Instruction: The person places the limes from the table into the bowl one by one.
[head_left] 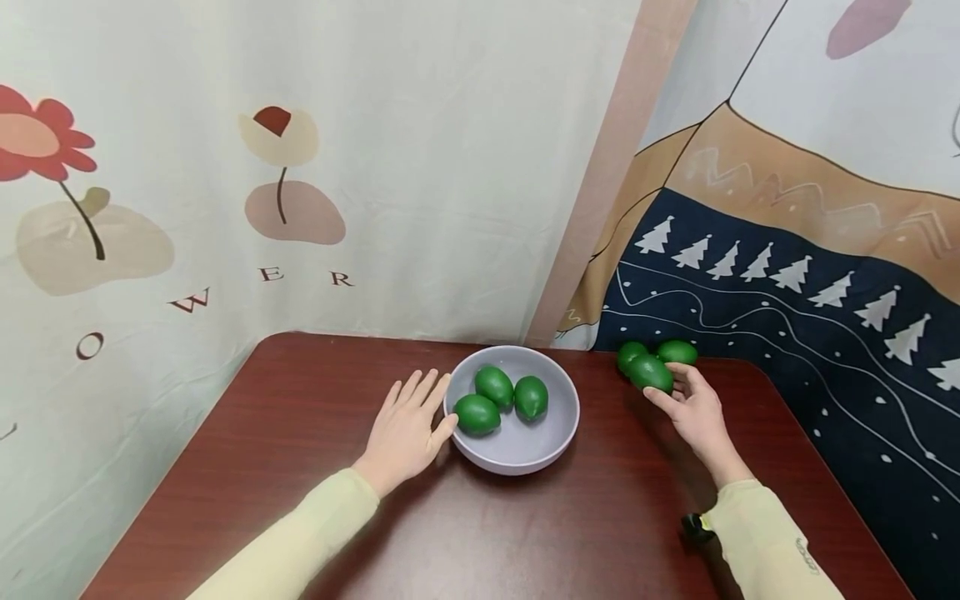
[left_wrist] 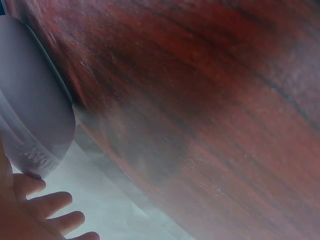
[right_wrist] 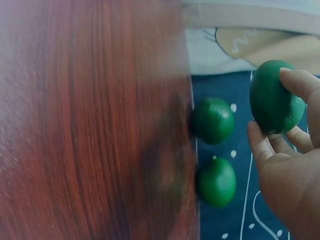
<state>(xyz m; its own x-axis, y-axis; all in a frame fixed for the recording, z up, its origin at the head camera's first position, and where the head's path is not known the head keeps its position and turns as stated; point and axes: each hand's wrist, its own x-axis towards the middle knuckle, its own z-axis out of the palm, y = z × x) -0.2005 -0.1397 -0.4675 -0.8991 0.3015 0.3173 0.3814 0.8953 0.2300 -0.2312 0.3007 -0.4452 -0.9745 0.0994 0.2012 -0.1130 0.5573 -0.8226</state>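
My right hand [head_left: 697, 412] pinches a green lime [head_left: 651, 373] between thumb and fingers at the table's back right. In the right wrist view, this lime [right_wrist: 272, 100] appears raised beside two others, a lime [right_wrist: 212, 121] and another lime [right_wrist: 217, 182], both near the table's edge. Fingers spread, my left hand [head_left: 405, 429] rests at the left side of a pale grey-purple bowl [head_left: 551, 446], thumb by its rim. Three limes lie in the bowl, among them one lime [head_left: 531, 398] on the right. The left wrist view shows fingertips at the wall of the bowl [left_wrist: 37, 85].
A dark red wood-grain table [head_left: 600, 517] carries everything. Behind it hangs a white curtain [head_left: 450, 208] with flower prints. A dark blue cloth [head_left: 750, 308] with white trees borders the right side. A small black device [head_left: 696, 527] sits by the right cuff.
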